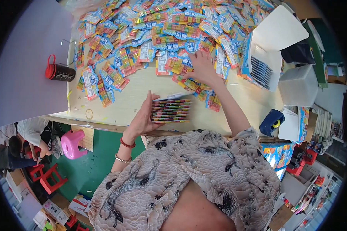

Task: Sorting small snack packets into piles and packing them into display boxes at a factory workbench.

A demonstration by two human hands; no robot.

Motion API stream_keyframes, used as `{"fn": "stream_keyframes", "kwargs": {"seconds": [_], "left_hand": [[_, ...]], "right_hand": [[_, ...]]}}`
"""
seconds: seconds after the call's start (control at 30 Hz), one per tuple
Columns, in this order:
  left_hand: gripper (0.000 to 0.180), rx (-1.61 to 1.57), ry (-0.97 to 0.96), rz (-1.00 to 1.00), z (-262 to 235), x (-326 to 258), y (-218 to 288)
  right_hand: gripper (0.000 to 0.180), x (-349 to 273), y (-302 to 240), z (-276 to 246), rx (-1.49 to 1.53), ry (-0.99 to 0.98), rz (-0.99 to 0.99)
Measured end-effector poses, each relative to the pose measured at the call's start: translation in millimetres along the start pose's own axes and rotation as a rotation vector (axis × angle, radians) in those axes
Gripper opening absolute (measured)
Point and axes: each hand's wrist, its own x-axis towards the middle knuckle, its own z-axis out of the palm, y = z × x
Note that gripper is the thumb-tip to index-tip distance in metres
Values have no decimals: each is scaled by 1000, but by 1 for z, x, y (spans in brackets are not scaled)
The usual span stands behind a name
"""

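My left hand [144, 117] is wrapped round the left end of a stack of flat colourful packets [171, 111], held on edge near the table's front edge. A packet with its pale back up lies at the stack's far side. My right hand [202, 68] is stretched forward, fingers apart, over the near side of a large heap of blue, yellow and red packets [185, 29]. Its fingertips are at a packet [178, 65] there; whether they touch it I cannot tell. More loose packets [196, 89] lie under and beside that hand.
An open white-lidded display box [264, 54] with a row of packets stands at the right. Near it are a translucent bin [300, 84] and a dark blue tape dispenser [272, 122]. A red-capped bottle [59, 71] is at the left. Behind it, people sit near a pink stool [72, 144].
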Motion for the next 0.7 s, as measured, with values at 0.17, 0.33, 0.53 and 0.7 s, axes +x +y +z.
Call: {"fn": "stream_keyframes", "kwargs": {"seconds": [0.17, 0.33, 0.53, 0.7], "left_hand": [[121, 91, -80, -11, -10, 4, 6], [124, 96, 12, -81, -5, 0, 4], [127, -40, 56, -75, -4, 6, 3], [126, 79, -1, -102, -9, 4, 3]], "right_hand": [[63, 8, -6, -3, 153, -107, -77], [34, -17, -43, -21, 859, -328, -72], [23, -33, -58, -4, 904, -377, -256], [62, -74, -34, -10, 969, -283, -74]]}}
